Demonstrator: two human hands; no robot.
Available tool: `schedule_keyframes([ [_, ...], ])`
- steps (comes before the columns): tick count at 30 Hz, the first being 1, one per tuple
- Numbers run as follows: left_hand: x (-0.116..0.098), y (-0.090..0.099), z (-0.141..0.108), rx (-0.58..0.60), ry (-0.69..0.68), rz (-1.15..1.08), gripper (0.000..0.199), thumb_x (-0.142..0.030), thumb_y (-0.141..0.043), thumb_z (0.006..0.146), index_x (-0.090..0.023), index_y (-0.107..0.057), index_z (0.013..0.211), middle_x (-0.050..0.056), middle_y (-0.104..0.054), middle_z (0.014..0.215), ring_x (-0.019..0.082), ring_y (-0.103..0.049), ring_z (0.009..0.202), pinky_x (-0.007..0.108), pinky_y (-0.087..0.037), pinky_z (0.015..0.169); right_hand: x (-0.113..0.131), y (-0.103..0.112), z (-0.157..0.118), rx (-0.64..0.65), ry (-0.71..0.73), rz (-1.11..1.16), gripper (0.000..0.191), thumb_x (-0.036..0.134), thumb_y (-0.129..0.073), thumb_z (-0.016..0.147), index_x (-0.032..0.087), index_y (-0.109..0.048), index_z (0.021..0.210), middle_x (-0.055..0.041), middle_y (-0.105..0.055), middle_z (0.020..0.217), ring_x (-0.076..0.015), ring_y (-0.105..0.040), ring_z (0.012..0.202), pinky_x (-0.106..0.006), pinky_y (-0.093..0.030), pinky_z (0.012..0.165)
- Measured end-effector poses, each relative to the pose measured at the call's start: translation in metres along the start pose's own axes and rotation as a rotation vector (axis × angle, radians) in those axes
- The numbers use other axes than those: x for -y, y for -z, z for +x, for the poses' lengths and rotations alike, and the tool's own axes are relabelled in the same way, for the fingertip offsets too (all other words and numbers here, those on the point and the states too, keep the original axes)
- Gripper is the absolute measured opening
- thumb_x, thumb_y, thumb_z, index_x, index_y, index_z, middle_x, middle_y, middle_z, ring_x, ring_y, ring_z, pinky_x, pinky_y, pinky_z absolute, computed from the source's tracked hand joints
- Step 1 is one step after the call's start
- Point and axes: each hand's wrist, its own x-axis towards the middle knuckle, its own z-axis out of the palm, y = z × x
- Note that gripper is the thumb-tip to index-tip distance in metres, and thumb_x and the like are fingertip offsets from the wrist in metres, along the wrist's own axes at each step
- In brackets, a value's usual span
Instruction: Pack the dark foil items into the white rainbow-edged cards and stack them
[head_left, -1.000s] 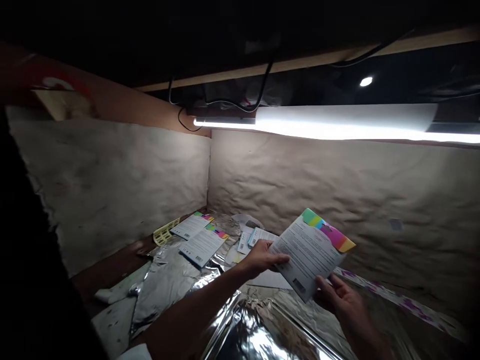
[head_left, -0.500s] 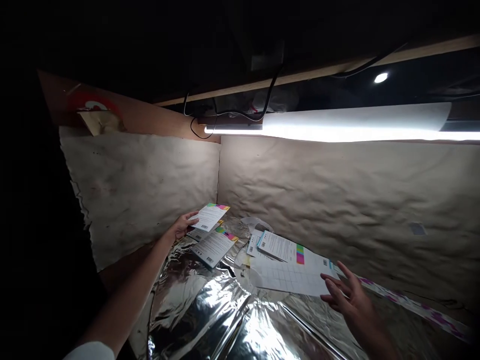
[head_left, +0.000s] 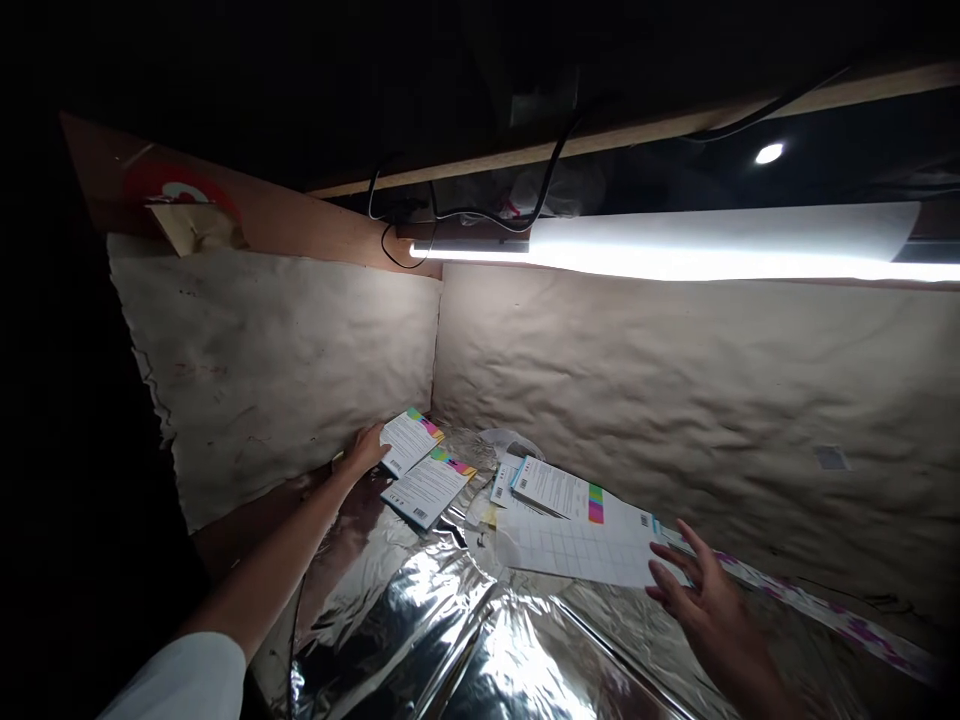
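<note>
At the far left of the foil-covered surface, my left hand (head_left: 367, 450) grips the near-left edge of a flat white printed packet (head_left: 409, 442) with a multicoloured end strip. This packet lies low by the wall, beside another printed packet (head_left: 427, 488) of the same look. My right hand (head_left: 697, 590) has its fingers apart at the right end of a white gridded sheet (head_left: 577, 548); whether it touches the paper I cannot tell. On the sheet's far part rests a similar packet (head_left: 551, 487), overlapping more printed pieces.
Crinkled silver foil (head_left: 420, 610) covers the surface. Wrinkled pale paper lines the left wall (head_left: 277, 350) and back wall (head_left: 675, 380). A lit tube lamp (head_left: 697, 260) with a white shade hangs above, near black cables (head_left: 555, 160). A flower-patterned strip (head_left: 817, 605) runs along the right.
My left hand has brought its packet down and slightly left, closer to the surface by the wall. My right hand has barely moved. The view has shifted slightly.
</note>
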Motion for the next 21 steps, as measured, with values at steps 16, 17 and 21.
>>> schedule_keyframes([
  [16,-0.043,-0.099,-0.050,0.330,-0.154,0.500,0.114,-0.074,-0.062,0.066,-0.007,-0.028,0.152,0.028,-0.011,0.158,0.049,0.002,0.145,0.072,0.004,0.106,-0.019,-0.006,0.000,0.094,0.139,-0.299,0.071,0.053,-0.056,0.080,0.025,-0.041,0.144,-0.0123,-0.063,0.129,-0.0200,-0.069,0.072,-0.039,-0.051,0.078],
  [17,-0.042,-0.097,-0.045,0.310,-0.157,0.522,0.111,-0.071,-0.062,0.068,-0.005,-0.029,0.151,0.028,-0.011,0.158,0.048,0.003,0.146,0.070,0.006,0.108,-0.019,-0.007,-0.001,0.094,0.142,-0.301,0.071,0.053,-0.056,0.079,0.025,-0.042,0.143,-0.0120,-0.063,0.128,-0.0199,-0.069,0.071,-0.038,-0.051,0.077],
  [21,-0.039,-0.085,-0.018,0.218,-0.163,0.595,0.095,-0.058,-0.056,0.080,-0.002,-0.027,0.151,0.028,-0.013,0.158,0.042,0.004,0.147,0.062,0.010,0.112,-0.015,-0.012,-0.002,0.136,0.128,-0.326,0.068,0.054,-0.054,0.078,0.022,-0.049,0.138,-0.0129,-0.063,0.129,-0.0204,-0.070,0.073,-0.035,-0.052,0.075],
])
